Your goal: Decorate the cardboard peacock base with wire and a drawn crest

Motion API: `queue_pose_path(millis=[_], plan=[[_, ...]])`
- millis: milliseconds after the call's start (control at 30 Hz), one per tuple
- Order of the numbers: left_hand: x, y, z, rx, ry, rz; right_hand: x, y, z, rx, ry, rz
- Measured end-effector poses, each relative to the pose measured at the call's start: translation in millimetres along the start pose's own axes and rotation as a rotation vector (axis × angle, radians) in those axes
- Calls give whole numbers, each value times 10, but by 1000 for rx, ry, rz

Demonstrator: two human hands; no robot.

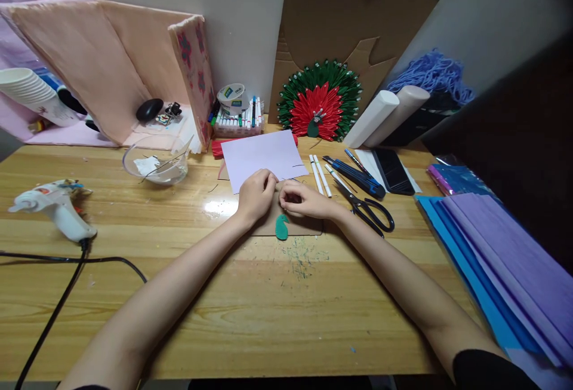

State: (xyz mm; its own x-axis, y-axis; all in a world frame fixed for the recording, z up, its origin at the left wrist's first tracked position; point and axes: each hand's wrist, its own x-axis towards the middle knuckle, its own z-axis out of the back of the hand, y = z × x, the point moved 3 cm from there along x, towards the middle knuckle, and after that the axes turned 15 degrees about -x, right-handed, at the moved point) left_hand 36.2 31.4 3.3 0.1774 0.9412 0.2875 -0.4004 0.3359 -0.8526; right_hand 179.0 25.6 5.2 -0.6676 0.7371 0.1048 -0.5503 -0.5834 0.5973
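Observation:
My left hand (258,194) is closed, its fingers pinched together near the lower edge of a lilac paper sheet (264,157). Beside it, my right hand (303,199) curls with thumb and index finger meeting. Whatever the two hands hold between them is too small or hidden to make out. Both are over a piece of brown cardboard (308,227) on the table. Just below my right hand lies a small green bird-shaped cutout (282,228) on that cardboard.
A white glue gun (54,206) with a black cord lies left, near a clear bowl (156,166). Black scissors (367,206), a blue utility knife (358,176) and white markers (319,175) lie right. A red and green peacock (320,103) leans against cardboard behind. Coloured sheets (505,258) cover the right edge.

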Motion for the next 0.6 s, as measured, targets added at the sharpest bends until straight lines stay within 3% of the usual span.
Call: queue_pose_path(millis=[600], plan=[[1, 12, -9, -17, 17, 28, -26, 3, -33, -67, 13, 17]])
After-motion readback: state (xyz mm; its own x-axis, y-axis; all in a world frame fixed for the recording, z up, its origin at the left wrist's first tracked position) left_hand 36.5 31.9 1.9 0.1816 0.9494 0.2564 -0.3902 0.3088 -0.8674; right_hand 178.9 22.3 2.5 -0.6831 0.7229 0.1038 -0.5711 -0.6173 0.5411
